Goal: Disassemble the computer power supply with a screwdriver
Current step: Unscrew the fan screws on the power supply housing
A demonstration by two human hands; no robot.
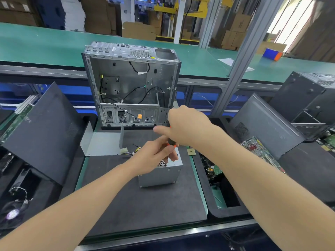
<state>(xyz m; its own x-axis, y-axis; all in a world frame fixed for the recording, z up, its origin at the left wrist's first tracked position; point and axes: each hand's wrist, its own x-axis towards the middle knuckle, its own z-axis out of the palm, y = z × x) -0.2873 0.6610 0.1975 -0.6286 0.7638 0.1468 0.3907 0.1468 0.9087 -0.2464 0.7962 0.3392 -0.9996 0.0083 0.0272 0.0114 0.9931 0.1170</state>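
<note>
My right hand (186,127) grips the screwdriver (171,142) by its handle. The shaft runs steeply down to the top of the supply (160,175), which sits straight below on the black mat (145,205). My left hand (154,156) is nearer, resting on that top by the tip; I cannot tell whether it pinches the shaft. A loose cover (101,144) lies left, the open case (130,84) behind.

Small grey sheet-metal power supply box (159,175): bare metal, dull satin sheen, perforated top. Black-and-orange screwdriver (171,142): handle looks plastic, slightly glossy. Flat dark grey mat (145,205): matt, finely grained, foam-like. Open silver computer case (126,84): unpainted metal, dull. Leaning black side panel (41,134): smooth matt coating. Green bench top (36,44): matt.
</note>
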